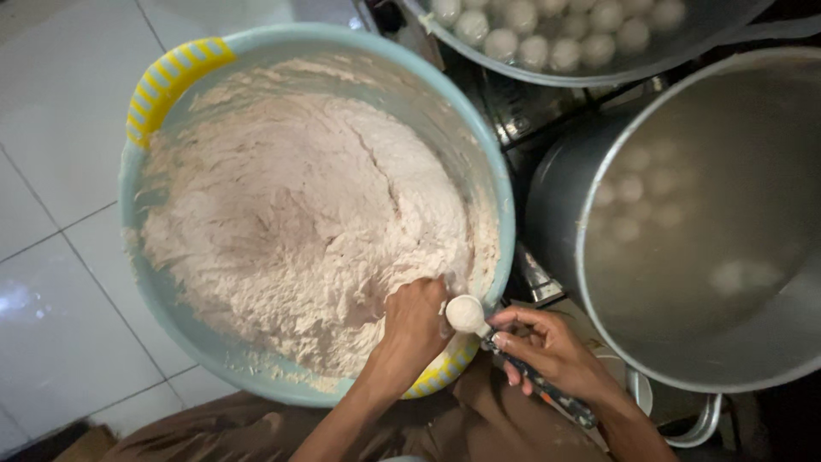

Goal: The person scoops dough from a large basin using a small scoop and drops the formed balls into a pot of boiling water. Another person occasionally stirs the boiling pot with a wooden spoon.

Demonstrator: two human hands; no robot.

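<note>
A big pale-blue tub (492, 171) with yellow striped handles holds a heap of pinkish-white paste (299, 222). My left hand (415, 321) is closed on a lump of the paste at the tub's near right rim. My right hand (552, 346) grips a spoon (469, 315) by its dark patterned handle; the spoon's bowl, coated in paste, touches the left hand's fingers just over the rim.
A large steel pot (556, 205) of cloudy hot water with pale balls floating in it stands to the right. A metal tray (599, 73) with several white balls sits at the top. White floor tiles (60, 128) lie to the left. My brown-clothed lap (462, 423) is below.
</note>
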